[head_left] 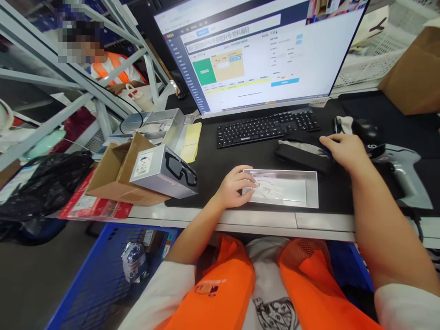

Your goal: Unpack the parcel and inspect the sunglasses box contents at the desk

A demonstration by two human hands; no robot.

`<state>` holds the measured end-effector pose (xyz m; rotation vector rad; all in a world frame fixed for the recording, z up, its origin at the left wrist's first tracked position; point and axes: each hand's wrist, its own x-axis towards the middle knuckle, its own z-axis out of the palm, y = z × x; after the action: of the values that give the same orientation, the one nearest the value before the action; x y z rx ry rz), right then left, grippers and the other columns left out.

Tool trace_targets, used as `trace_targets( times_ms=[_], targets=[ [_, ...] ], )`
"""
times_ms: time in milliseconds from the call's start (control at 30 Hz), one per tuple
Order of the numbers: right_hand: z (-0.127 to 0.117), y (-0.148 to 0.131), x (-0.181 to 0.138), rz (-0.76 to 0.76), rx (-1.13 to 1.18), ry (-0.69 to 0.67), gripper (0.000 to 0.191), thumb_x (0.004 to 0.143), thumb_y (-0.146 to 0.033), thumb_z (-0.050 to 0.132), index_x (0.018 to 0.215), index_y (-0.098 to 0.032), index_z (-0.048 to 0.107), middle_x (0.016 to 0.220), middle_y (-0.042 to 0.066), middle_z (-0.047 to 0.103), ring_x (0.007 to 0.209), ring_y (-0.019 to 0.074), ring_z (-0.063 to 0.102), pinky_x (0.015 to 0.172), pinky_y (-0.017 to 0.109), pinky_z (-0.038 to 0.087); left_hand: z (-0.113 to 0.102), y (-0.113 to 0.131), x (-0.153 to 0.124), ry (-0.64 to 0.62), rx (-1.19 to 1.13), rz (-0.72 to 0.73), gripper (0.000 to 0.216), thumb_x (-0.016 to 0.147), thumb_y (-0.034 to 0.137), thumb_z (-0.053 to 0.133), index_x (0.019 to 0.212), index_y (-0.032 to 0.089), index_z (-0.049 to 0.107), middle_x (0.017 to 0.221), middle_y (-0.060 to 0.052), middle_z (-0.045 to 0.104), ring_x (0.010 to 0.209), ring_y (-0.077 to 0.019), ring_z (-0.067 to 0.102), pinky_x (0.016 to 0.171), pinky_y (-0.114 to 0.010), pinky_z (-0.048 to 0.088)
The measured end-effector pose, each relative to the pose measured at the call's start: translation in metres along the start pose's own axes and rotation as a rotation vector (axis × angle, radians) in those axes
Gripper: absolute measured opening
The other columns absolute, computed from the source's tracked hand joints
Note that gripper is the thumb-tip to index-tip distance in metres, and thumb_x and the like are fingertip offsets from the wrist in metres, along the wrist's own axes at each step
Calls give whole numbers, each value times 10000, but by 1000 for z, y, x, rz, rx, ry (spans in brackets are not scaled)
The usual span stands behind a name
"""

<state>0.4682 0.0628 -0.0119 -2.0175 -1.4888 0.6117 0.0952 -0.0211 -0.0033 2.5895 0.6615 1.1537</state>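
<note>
An open, shallow white box [311, 190] lies on the black desk mat, with a clear plastic packet [270, 187] inside it. Curled over the box's left end are the fingers of my left hand [237, 187]. Behind the box is a long black case [302, 156] with pale material showing along its top. My right hand [347, 151] has bent fingers at the case's right end; the fingertips are partly hidden. To the left, a grey sleeve box with a sunglasses picture [165, 172] leans in an opened cardboard box [117, 172].
A black keyboard [268, 128] sits below the monitor [254, 59]. Right of my right hand are a black mouse [367, 131] and a grey handheld scanner [404, 172]. Yellow paper [191, 142] lies left of the keyboard. A blue basket [85, 275] stands below the desk; another person [118, 68] is behind the frame.
</note>
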Motion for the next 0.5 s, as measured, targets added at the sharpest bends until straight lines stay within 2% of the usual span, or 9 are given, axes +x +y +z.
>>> trace_targets(
  times_ms=[67, 167, 300, 367, 433, 500],
  targets=[
    [-1, 1, 1, -9, -40, -23, 366, 952, -404, 671, 1118, -105, 801, 866, 114, 737, 794, 199, 596, 780, 318, 412, -3, 2, 2, -23, -10, -8, 65, 850, 175, 720, 802, 199, 685, 902, -60, 744, 1165, -305, 637, 953, -513, 576],
    [-1, 0, 0, -31, -82, -29, 391, 949, -418, 664, 1165, -118, 793, 942, 130, 751, 856, 222, 627, 824, 324, 440, -8, 6, 4, -132, -24, -60, 315, 832, 228, 779, 609, 183, 562, 966, -77, 749, 1244, -337, 589, 981, -518, 556],
    [1, -1, 3, -28, -106, -40, 404, 948, -422, 645, 1174, -118, 787, 1058, 168, 755, 1009, 281, 654, 950, 370, 464, -13, 11, 6, -298, 3, -138, 466, 728, 423, 920, 576, 171, 559, 1147, -120, 723, 1365, -409, 483, 1059, -571, 510],
    [1, -2, 1, -50, -79, -34, 385, 934, -396, 648, 1159, -113, 781, 1064, 175, 752, 1042, 299, 655, 984, 399, 468, -13, 12, 6, -343, 53, -144, 469, 714, 461, 930, 584, 163, 592, 1220, -131, 696, 1401, -435, 438, 1081, -592, 495],
    [-3, -10, -9, -175, 5, 108, 361, 913, -337, 650, 1162, -100, 761, 1133, 189, 735, 1103, 301, 642, 1045, 415, 448, -12, 12, 6, -357, 110, -133, 403, 768, 409, 899, 599, 158, 633, 1244, -131, 680, 1414, -434, 421, 1089, -600, 490],
    [-7, -24, -32, -364, 132, 362, 321, 921, -296, 609, 1139, -101, 741, 1181, 190, 712, 1138, 283, 628, 1069, 401, 437, -11, 13, 6, -348, 153, -117, 340, 811, 352, 867, 614, 160, 667, 1222, -126, 680, 1396, -419, 437, 1076, -588, 502]
  ],
)
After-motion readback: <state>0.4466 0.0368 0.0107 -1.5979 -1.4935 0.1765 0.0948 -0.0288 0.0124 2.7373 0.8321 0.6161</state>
